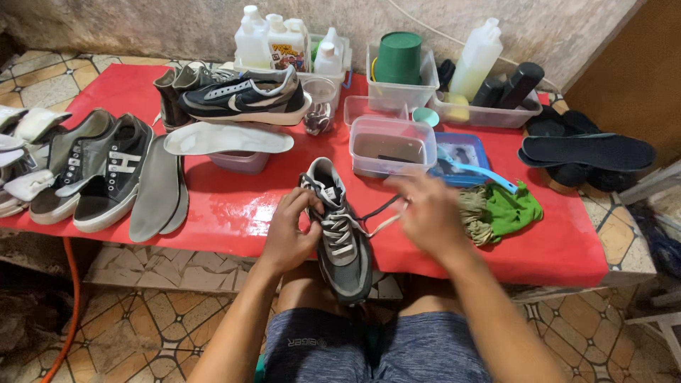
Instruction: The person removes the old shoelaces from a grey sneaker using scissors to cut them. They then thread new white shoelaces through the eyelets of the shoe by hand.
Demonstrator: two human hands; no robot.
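Red sheet (234, 206) over a low table, crowded with footwear and cleaning gear. At the near edge, roughly mid-length: a grey sneaker (340, 237), toe hanging past the edge toward the lap, heel up on the surface. Left hand (289, 230) clamped on the sneaker's left side, fingertips pinching the laces near the tongue. Right hand (431, 213) blurred, just right of the sneaker, closed on a lace (383, 216) drawn out sideways from the eyelets. Behind the sneaker, close by: a clear tub (390, 145) of murky water, a blue lid (464, 152) with a light-blue brush (486, 174) across it, and a green rag (507, 209) bunched beside the right hand, partly hidden by it. Along the far edge: white bottles (273, 39), a green pot (399, 58) in a clear box, a pale bottle (477, 57), dark cylinders (514, 85). Left of centre: a matching sneaker (245, 99) propped on a small tub, a white insole (227, 138) laid beneath it. Near the left edge: grey insoles (159, 191) and a dark pair (92, 170) of shoes. At the right corner, off the sheet: black insoles (585, 150) stacked on shoes.
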